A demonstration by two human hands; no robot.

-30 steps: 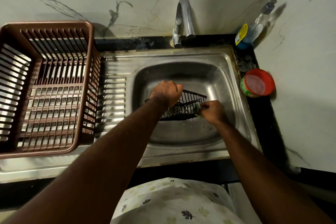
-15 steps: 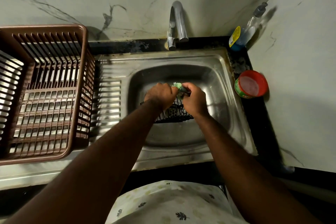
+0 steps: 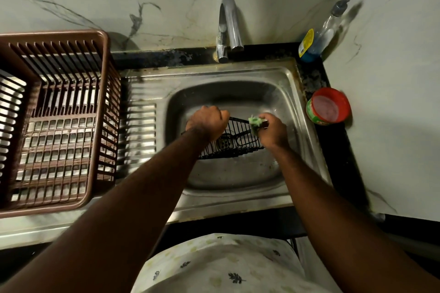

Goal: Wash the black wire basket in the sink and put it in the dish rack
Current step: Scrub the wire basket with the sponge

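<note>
Scrub step in hand: left hand (image 3: pixel 207 123) grips black wire basket (image 3: pixel 234 140) over sink (image 3: pixel 289 93) drain, right hand (image 3: pixel 271 129) pinches green scrubber (image 3: pixel 255 121) on its 1 o'clock rim; next prob rinse, then rack (image 3: pixel 104 112) at 9 o'clock.

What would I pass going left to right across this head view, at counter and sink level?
Brown dish rack → left hand gripping the black wire basket → right hand holding a green scrubber → red-lidded tub.
</note>
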